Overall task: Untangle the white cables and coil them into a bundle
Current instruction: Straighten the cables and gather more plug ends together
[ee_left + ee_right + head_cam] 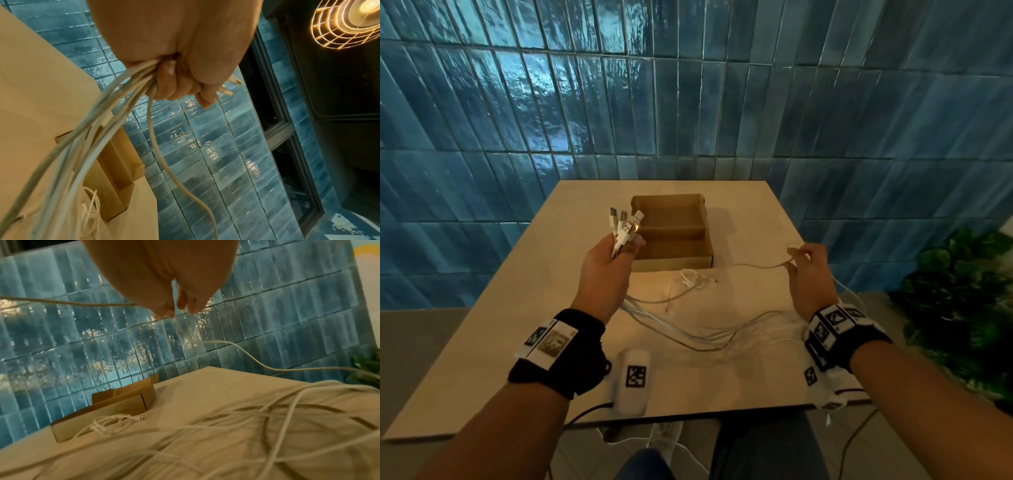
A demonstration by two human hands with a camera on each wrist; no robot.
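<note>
Cardboard box (pixel 674 233) behind | left hand (pixel 606 270) fists white cables (pixel 688 334) | right hand (pixel 810 274) pinches one strand

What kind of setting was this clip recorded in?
Probably a café or a styled indoor room, not a workshop: a glossy blue tiled wall, a pale table set against it, a wire-cage lamp overhead and a leafy plant beside it.

White cables (pixel 709 337), plug ends bunched upright in left hand (pixel 607 270), one strand pinched by right hand (pixel 810 274), slack loops sprawled across tabletop (pixel 482 342) near front edge
</note>
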